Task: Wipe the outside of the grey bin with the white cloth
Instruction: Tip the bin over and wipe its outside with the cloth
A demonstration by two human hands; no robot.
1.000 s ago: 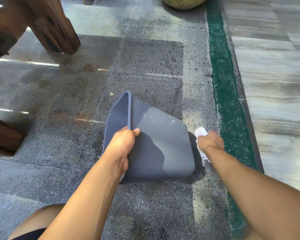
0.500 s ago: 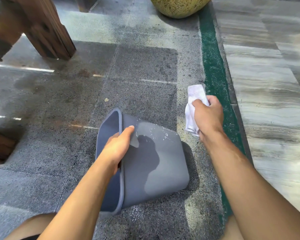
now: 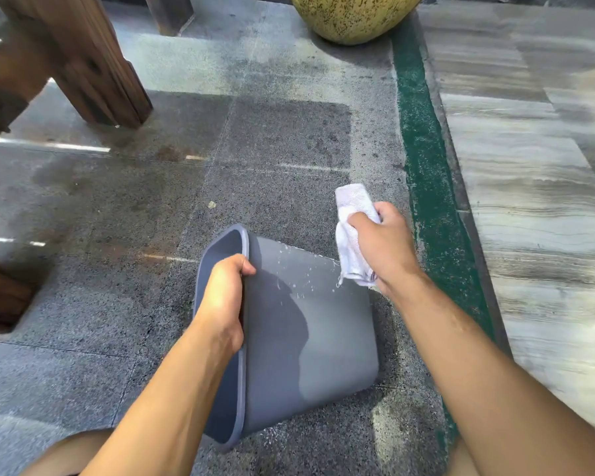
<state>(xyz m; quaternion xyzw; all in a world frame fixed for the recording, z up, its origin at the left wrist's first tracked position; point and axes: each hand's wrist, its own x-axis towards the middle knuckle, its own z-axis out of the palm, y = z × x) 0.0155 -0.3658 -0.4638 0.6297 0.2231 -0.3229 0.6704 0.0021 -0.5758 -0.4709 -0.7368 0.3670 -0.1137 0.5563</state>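
The grey bin (image 3: 327, 341) lies on its side on the stone floor, its open mouth facing left and its base to the right. Water droplets speckle its upper face near the far edge. My left hand (image 3: 222, 300) grips the bin's rim, fingers curled over the edge. My right hand (image 3: 383, 247) holds the bunched white cloth (image 3: 351, 235) just above the bin's far right corner; the cloth's lower end hangs at the bin's edge, and I cannot tell if it touches.
Speckled grey floor tiles (image 3: 272, 159) lie ahead. A wooden furniture leg (image 3: 97, 63) stands at the upper left, more wood (image 3: 0, 297) at the left edge. A yellow-green pot (image 3: 354, 15) sits at the top. A green strip (image 3: 423, 159) borders pale planks (image 3: 529, 201) on the right.
My right hand rose with the cloth from the floor by the bin's right side to above its far corner. My left hand shifted and closed around the rim.
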